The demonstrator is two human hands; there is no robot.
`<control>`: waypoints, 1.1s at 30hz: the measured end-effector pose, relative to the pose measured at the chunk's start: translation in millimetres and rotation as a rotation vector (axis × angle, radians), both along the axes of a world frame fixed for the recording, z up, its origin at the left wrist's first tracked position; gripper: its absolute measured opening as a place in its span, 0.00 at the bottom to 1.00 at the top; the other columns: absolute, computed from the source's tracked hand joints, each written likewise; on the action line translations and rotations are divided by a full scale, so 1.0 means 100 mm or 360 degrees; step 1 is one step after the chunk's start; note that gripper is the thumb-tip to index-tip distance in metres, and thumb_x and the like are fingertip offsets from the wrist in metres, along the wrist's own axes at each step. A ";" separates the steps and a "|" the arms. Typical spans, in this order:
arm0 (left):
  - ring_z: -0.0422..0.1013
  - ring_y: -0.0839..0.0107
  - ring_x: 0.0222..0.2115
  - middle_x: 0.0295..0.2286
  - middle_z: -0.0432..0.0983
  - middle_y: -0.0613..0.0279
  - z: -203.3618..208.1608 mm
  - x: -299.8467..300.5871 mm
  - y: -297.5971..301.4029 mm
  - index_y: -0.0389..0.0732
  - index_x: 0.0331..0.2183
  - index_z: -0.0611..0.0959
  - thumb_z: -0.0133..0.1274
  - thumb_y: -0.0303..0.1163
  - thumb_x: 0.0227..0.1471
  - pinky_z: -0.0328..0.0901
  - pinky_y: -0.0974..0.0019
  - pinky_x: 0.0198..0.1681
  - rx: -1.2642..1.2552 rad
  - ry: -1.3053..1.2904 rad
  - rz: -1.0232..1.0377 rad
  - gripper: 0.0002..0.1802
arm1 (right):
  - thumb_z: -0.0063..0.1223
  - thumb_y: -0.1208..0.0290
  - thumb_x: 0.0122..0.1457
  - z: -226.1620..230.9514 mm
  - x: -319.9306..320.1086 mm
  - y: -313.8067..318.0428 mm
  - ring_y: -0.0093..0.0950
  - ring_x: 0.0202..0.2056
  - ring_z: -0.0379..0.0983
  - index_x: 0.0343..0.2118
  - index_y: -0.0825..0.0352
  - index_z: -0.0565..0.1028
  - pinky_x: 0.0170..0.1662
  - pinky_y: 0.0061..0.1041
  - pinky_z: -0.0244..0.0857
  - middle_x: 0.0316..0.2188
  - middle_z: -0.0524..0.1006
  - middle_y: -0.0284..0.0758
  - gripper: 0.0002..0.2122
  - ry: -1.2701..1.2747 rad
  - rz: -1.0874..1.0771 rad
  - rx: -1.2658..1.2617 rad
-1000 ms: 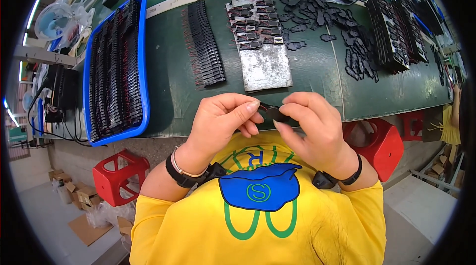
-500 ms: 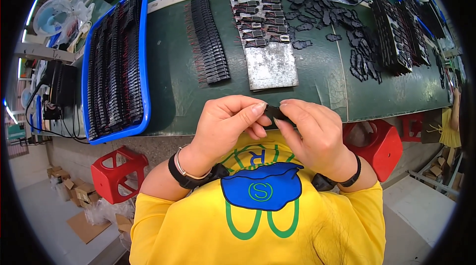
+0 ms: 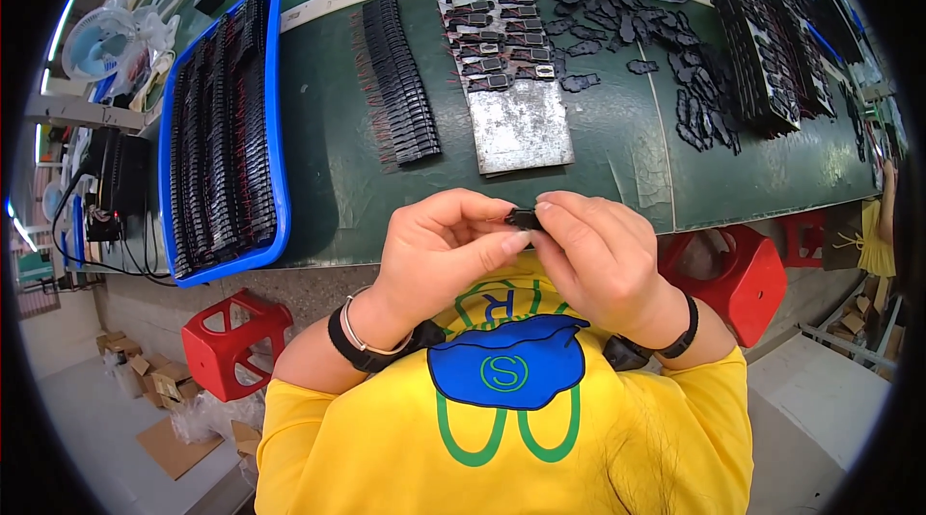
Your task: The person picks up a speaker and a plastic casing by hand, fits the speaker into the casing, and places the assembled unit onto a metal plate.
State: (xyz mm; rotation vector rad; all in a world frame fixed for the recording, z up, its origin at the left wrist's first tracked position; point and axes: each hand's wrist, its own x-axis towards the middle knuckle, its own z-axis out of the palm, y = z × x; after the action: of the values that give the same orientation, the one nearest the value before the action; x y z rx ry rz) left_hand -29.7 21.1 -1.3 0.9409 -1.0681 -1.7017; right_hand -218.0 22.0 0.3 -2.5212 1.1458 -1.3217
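Both hands meet in front of my chest, just off the table's near edge, around a small black plastic part [image 3: 524, 218]. My left hand [image 3: 434, 259] pinches its left end between thumb and fingers. On the other end, the thumb and fingertips of my right hand [image 3: 612, 259] are closed too. Fingers cover much of the part, so its details are hidden. Beyond the hands lies a metal plate [image 3: 522, 134], its far half carrying two columns of small black parts with red wires. Left of the plate, similar wired parts [image 3: 400, 81] stand packed in a row.
A blue tray [image 3: 281, 149] filled with rows of wired black parts sits at the left. Flat black pieces [image 3: 699, 95] lie scattered at the right, near stacked loaded plates [image 3: 757, 62]. Red stools [image 3: 222, 351] stand below the table edge, and a fan [image 3: 96, 42] at far left.
The black part has turned in my fingers and now shows a narrower side. My left thumb has shifted slightly down and right along it.
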 end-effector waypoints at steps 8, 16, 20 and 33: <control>0.73 0.78 0.27 0.29 0.78 0.61 -0.05 0.04 0.04 0.32 0.33 0.81 0.60 0.19 0.47 0.67 0.77 0.31 -0.0459 -0.0303 0.0094 0.08 | 0.63 0.82 0.42 0.02 -0.04 -0.03 0.36 0.26 0.76 0.36 0.73 0.75 0.30 0.26 0.71 0.32 0.77 0.42 0.15 -0.0266 0.0207 0.0220; 0.75 0.74 0.28 0.29 0.78 0.57 -0.13 0.12 0.01 0.32 0.34 0.80 0.59 0.18 0.46 0.69 0.74 0.31 -0.0860 -0.0459 0.0033 0.09 | 0.64 0.78 0.46 -0.07 -0.12 -0.06 0.33 0.25 0.76 0.36 0.71 0.77 0.27 0.23 0.68 0.26 0.78 0.39 0.13 -0.0547 0.0452 0.0709; 0.76 0.71 0.29 0.28 0.78 0.56 -0.09 0.12 -0.03 0.33 0.34 0.81 0.60 0.19 0.46 0.70 0.73 0.32 -0.1134 -0.0616 0.0017 0.09 | 0.64 0.78 0.45 -0.10 -0.10 -0.06 0.33 0.24 0.75 0.34 0.70 0.77 0.26 0.24 0.67 0.24 0.77 0.38 0.11 -0.0569 0.0443 0.0548; 0.76 0.63 0.26 0.26 0.79 0.56 -0.04 0.13 -0.12 0.35 0.32 0.79 0.61 0.22 0.44 0.69 0.69 0.29 -0.1467 -0.0833 -0.0128 0.09 | 0.64 0.78 0.45 -0.14 -0.10 -0.08 0.33 0.21 0.74 0.32 0.70 0.77 0.23 0.25 0.65 0.23 0.77 0.38 0.10 -0.0508 0.0480 0.0424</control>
State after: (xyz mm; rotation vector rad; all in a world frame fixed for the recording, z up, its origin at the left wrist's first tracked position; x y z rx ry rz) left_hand -16.8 9.2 -5.1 0.7192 -2.0062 -0.8154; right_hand -228.3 14.2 -14.1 -2.0977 0.7809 -1.3268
